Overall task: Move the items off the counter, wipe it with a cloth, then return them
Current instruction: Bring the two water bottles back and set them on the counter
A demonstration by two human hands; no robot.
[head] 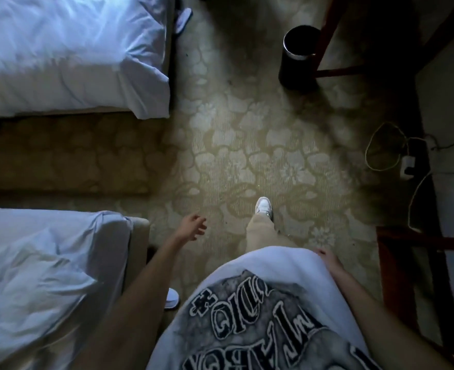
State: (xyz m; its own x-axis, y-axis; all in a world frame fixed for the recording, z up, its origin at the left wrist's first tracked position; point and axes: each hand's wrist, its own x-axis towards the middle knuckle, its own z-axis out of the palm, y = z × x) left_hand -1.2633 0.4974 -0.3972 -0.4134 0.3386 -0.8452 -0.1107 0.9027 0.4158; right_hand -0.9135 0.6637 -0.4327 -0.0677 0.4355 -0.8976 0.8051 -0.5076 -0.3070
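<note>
The person stood on the patterned carpet (247, 145) beside the near bed (46, 276). The left hand (192, 227) hung empty, fingers loosely spread, just beyond that bed's corner. The right hand (327, 259) lay against the white printed shirt (260, 303), fingers partly hidden. A white shoe (264, 206) stepped ahead. Far beyond the bed stood a dark bin (298, 57).
</note>
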